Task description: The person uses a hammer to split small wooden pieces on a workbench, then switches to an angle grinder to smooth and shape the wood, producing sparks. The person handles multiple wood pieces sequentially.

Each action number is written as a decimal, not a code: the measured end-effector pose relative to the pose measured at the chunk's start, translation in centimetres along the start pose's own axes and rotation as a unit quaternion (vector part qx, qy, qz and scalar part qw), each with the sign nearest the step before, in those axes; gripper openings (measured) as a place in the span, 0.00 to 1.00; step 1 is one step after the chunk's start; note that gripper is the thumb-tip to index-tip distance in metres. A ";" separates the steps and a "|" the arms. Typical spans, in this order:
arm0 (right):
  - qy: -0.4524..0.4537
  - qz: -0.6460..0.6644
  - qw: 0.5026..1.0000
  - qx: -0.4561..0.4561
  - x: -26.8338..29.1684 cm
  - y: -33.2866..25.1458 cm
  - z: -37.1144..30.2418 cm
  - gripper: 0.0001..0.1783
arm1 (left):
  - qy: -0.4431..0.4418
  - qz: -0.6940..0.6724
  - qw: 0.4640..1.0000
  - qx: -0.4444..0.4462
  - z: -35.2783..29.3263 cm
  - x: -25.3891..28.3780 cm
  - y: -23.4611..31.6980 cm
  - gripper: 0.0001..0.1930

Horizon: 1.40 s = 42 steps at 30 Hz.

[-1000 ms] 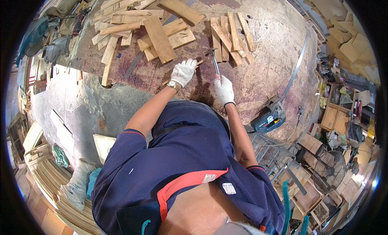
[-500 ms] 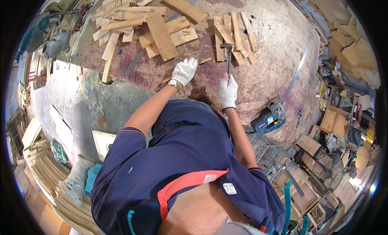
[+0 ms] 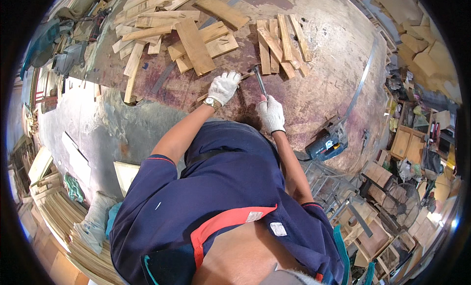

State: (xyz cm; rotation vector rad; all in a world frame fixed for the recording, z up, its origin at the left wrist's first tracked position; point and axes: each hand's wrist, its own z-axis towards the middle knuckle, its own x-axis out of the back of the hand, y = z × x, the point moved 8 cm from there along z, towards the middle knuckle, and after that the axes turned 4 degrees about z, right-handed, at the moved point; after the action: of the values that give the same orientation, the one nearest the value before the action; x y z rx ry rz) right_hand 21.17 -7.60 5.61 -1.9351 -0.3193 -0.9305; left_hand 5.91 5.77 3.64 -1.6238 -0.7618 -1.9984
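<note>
"Where's the silver metal-shafted hammer (image 3: 260,83)?"
"In the white-gloved right hand's (image 3: 272,113) closed grip, above the scuffed reddish-brown desk (image 3: 328,84)."
"The white-gloved left hand (image 3: 224,88)?"
"Its grip is curled around a thin wooden strip (image 3: 247,75)."

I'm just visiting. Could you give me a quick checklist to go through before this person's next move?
1. Left hand and right hand gloved: ok.
2. Hammer held by its handle in the right hand: ok.
3. Thin wood strip gripped firmly: cannot tell; the left hand covers its middle.
4. Left fingers apart from the hammer head: ok, though close.
5. Blue-black power tool away from both hands: ok.
6. That tool unplugged: cannot tell.
</note>
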 end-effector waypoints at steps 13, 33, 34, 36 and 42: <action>0.090 0.047 0.994 0.037 -0.1 4.2 -1.2 0.18 | -0.061 -0.002 0.997 0.045 -2.0 -2.1 1.3 0.48; 0.077 -0.053 0.992 0.086 0.2 -1.5 -2.4 0.15 | -0.050 -0.016 0.998 0.043 -2.3 -1.2 1.2 0.48; 0.048 -0.092 0.993 0.059 -0.6 -0.2 -2.1 0.17 | -0.085 0.026 0.995 0.042 -2.5 -1.3 1.3 0.49; -0.021 -0.086 0.996 -0.023 -1.4 2.3 -0.7 0.21 | -0.058 0.011 0.997 0.047 -2.3 -0.9 1.0 0.49; 0.079 0.061 0.995 -0.024 1.6 7.3 -2.6 0.26 | -0.131 -0.049 0.988 0.063 -1.6 -2.7 -0.1 0.46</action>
State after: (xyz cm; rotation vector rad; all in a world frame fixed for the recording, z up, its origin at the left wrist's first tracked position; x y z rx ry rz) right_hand 25.13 -13.89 2.80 -1.8879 -0.0860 -1.0098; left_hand 5.19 4.81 0.69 -1.8265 -1.0600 -1.7790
